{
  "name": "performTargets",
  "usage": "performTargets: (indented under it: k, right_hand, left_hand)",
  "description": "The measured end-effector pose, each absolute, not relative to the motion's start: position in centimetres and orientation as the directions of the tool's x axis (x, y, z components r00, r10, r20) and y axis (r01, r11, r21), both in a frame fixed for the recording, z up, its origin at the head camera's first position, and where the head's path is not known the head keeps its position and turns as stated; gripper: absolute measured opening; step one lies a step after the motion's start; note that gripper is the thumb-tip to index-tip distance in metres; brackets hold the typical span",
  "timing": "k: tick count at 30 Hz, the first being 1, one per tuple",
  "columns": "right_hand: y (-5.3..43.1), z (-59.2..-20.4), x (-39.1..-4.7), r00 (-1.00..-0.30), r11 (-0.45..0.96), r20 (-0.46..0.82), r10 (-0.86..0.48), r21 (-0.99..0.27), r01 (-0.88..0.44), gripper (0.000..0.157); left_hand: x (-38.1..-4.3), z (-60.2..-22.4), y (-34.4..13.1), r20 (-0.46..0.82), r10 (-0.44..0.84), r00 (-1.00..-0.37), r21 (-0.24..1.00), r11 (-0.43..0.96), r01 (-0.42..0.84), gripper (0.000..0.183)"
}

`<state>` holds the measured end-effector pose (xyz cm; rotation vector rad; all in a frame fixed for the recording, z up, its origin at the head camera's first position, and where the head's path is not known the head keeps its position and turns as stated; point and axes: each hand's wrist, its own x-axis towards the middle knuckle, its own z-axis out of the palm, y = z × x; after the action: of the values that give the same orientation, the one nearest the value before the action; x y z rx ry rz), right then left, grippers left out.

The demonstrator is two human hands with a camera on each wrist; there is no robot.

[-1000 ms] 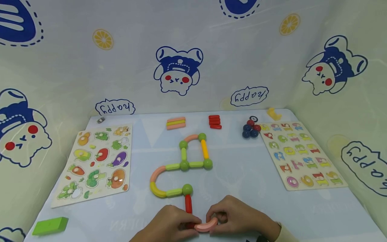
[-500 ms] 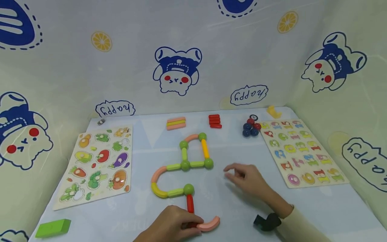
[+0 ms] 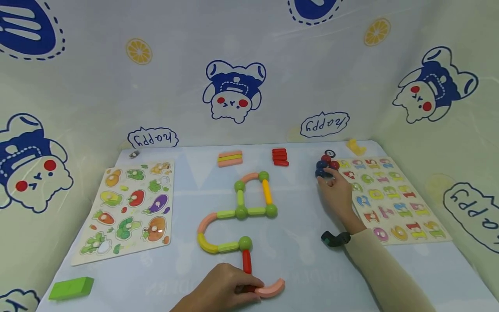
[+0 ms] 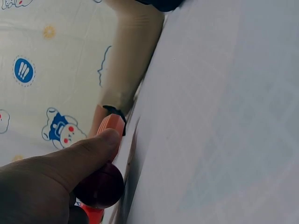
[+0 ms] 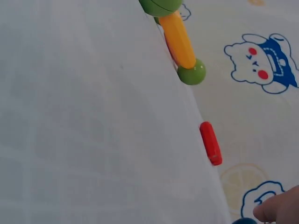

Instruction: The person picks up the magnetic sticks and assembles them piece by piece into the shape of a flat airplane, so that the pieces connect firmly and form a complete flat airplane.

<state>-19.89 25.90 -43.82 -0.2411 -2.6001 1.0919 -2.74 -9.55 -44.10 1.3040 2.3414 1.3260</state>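
Note:
My left hand [image 3: 226, 286] grips the near end of a chain of toy building rods and balls. In the left wrist view, its thumb presses on a pink curved rod [image 4: 112, 122], right by a dark red ball [image 4: 100, 186]. A red rod [image 3: 247, 261] leads from there to a green ball [image 3: 245, 243]. My right hand [image 3: 338, 195] has reached the group of blue balls [image 3: 321, 164] and red balls [image 3: 334, 165] at the back right. Its thumb and index fingertips are right at the blue balls; I cannot tell whether they pinch one.
A yellow curved rod [image 3: 207, 245] and a yellow-orange rod [image 3: 267, 192] belong to the linked figure mid-table. Behind lie pink and yellow rods [image 3: 230, 159] and red rods [image 3: 280, 157]. Vegetable [image 3: 126, 251] and number puzzle boards [image 3: 425, 240] flank it; a green block [image 3: 71, 288] lies front left.
My right hand has let go of the pink curved rod and moved away to the back right, up to the blue balls. The left hand has kept its grip at the near end.

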Motion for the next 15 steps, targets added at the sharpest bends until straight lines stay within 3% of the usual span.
performTargets:
  k: [6,12,15]
  right_hand:
    - [26.2,-44.9,-20.3,-0.934,0.709,0.233,0.272,-0.705,0.031,0.049]
    - [26.2,-45.7,-20.0,-0.906,0.674,0.267,0.327,-0.738,0.026,0.038]
    - [26.1,-45.9,-19.8,-0.904,0.66,0.258,0.34,-0.75,0.034,0.041]
  left_hand:
    - [-2.7,-44.1,-9.4,0.244,0.751,-0.614,0.763,0.242,0.599,0.02]
    - [-2.7,-44.0,-9.5,0.221,0.759,-0.613,0.769,0.251,0.588,0.02]
    - [-2.7,-44.0,-9.5,0.222,0.757,-0.615,0.768,0.253,0.589,0.02]
